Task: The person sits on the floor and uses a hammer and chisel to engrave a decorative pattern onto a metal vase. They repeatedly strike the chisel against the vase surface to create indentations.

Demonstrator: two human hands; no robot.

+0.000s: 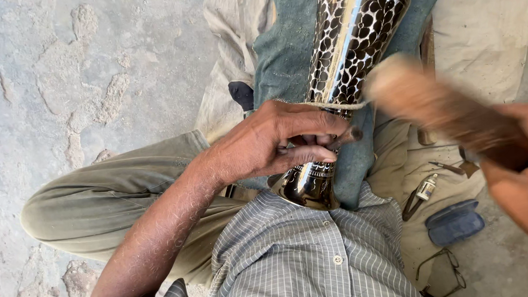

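- Silver-and-black engraved metal vase (349,47) is lying lengthwise on a blue-grey cloth (283,51) across the person's lap, its narrow end toward the checked shirt (306,255).
- Left hand (276,142) is wrapping around the vase's neck, fingers (311,125) curled and pinching a small tool against the metal.
- Right hand (524,177) is gripping a blurred wooden mallet (436,106), fist closed around its handle, beside the vase.
- Dark blue glasses case (454,221) and spectacles (445,271) are lying nearby on the pale sheet (487,34).

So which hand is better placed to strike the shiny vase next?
Right. The right hand holds the wooden mallet raised beside the vase; the left hand grips the vase's neck.
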